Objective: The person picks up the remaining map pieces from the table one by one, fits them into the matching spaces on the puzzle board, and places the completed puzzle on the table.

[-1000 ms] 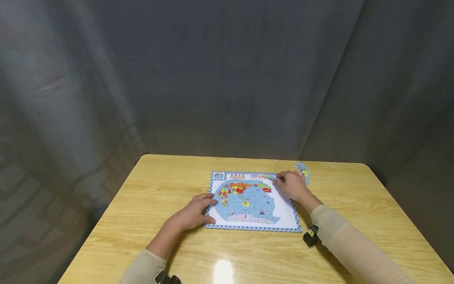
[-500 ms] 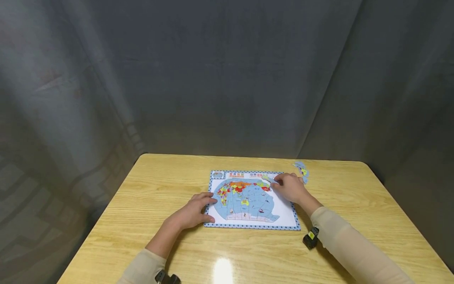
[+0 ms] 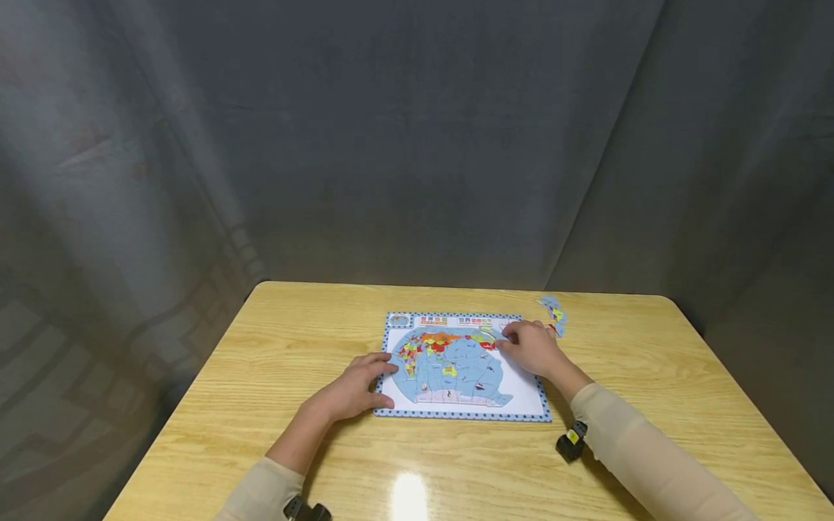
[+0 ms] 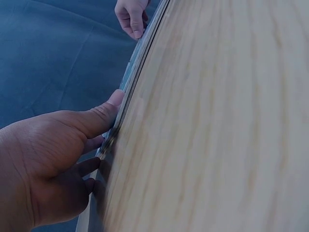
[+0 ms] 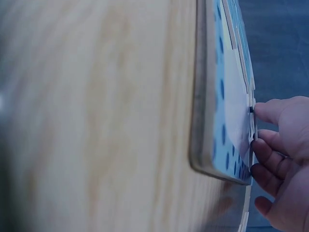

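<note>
A world map jigsaw puzzle board (image 3: 459,414) with a dotted blue border lies flat on the table. My left hand (image 3: 355,389) rests at its left edge, thumb and fingers spread over the border. In the left wrist view, the thumb of the left hand (image 4: 63,150) lies along the board's edge. My right hand (image 3: 536,349) is over the board's upper right, pinching a puzzle piece (image 3: 489,333) with thumb and fingertips against the assembled blue map (image 3: 469,369). In the right wrist view, the right hand (image 5: 285,145) mostly hides that piece.
Several loose puzzle pieces (image 3: 555,310) lie on the wooden table (image 3: 313,325) beyond the board's upper right corner, partly behind the right hand. A dark grey curtain (image 3: 417,145) hangs behind the table's far edge.
My right hand has moved slightly down and left with the puzzle piece, which now lies lower against the map's upper right. The left hand has stayed at the board's edge.
</note>
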Action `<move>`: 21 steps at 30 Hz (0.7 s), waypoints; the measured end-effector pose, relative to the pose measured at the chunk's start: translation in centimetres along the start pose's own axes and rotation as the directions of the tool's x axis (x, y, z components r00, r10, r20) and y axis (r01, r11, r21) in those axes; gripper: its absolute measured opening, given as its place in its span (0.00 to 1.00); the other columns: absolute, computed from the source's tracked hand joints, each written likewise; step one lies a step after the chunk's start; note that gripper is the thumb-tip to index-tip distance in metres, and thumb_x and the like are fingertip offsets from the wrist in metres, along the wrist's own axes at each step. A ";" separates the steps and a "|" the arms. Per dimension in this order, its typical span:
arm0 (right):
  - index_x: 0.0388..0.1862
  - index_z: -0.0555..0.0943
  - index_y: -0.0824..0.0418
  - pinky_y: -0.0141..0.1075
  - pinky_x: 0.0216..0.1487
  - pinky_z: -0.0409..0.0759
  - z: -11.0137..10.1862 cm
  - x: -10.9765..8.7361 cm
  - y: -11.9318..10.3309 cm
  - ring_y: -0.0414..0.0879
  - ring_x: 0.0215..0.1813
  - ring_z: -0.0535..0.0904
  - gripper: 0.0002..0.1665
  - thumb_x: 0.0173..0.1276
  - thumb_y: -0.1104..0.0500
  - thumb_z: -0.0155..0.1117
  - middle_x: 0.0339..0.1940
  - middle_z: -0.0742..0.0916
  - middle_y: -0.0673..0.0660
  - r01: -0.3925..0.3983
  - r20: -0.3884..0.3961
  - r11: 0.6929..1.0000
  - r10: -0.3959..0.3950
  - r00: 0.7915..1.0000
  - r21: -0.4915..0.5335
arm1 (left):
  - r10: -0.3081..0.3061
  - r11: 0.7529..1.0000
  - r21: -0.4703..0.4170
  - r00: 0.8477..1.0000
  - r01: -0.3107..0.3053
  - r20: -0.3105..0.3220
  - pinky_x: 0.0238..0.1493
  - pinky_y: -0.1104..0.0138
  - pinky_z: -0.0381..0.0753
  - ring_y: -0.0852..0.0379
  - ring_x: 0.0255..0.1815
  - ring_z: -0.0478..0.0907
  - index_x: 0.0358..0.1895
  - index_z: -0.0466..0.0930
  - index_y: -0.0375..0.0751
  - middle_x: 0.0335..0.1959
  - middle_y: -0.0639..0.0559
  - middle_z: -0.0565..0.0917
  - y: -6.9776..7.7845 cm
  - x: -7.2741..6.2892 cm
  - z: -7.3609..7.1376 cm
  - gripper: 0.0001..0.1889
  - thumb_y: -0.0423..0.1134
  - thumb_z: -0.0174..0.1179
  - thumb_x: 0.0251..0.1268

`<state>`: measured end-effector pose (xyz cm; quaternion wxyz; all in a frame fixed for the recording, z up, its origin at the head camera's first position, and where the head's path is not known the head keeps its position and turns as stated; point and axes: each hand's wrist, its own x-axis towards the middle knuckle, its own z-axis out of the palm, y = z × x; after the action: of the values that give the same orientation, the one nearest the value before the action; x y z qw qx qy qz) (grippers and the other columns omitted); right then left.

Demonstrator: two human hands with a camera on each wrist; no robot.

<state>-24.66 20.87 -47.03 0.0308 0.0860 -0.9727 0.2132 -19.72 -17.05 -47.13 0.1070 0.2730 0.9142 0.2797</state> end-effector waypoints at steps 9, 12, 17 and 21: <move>0.42 0.85 0.59 0.49 0.42 0.61 -0.3 -0.1 -0.1 0.51 0.38 0.70 0.16 0.65 0.49 0.68 0.30 0.81 0.49 -0.005 0.021 1.000 0.005 1.000 0.011 | -0.005 1.000 -0.004 1.000 0.005 -0.001 0.69 0.48 0.60 0.40 0.73 0.56 0.66 0.74 0.44 0.73 0.44 0.64 0.1 0.0 0.0 0.32 0.50 0.70 0.58; 0.41 0.85 0.59 0.49 0.42 0.61 -0.4 -0.1 -0.1 0.50 0.38 0.70 0.14 0.65 0.50 0.68 0.29 0.80 0.48 -0.005 0.024 1.000 0.004 1.000 0.010 | -0.002 1.000 -0.005 1.000 0.002 -0.001 0.69 0.48 0.60 0.39 0.73 0.56 0.66 0.74 0.44 0.73 0.44 0.64 0.2 0.0 -0.1 0.32 0.50 0.70 0.58; 0.40 0.85 0.58 0.48 0.42 0.60 -0.5 -0.1 -0.2 0.51 0.38 0.69 0.13 0.65 0.50 0.68 0.28 0.80 0.48 -0.008 0.027 1.000 0.008 1.000 0.015 | 0.005 1.000 -0.001 1.000 -0.005 -0.001 0.70 0.48 0.59 0.39 0.73 0.56 0.66 0.74 0.44 0.73 0.44 0.64 0.2 -0.1 -0.1 0.32 0.49 0.70 0.58; 0.38 0.85 0.58 0.48 0.41 0.60 -0.4 -0.2 -0.2 0.51 0.39 0.70 0.12 0.65 0.50 0.68 0.28 0.80 0.48 -0.004 0.020 1.000 0.004 1.000 0.015 | 0.003 1.000 -0.001 1.000 -0.003 -0.003 0.70 0.48 0.59 0.40 0.73 0.56 0.66 0.74 0.44 0.73 0.44 0.64 0.1 -0.1 -0.1 0.32 0.50 0.70 0.58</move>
<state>-24.39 20.88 -46.60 0.0201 0.0863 -0.9715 0.2199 -19.65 -17.09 -47.03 0.1055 0.2738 0.9138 0.2808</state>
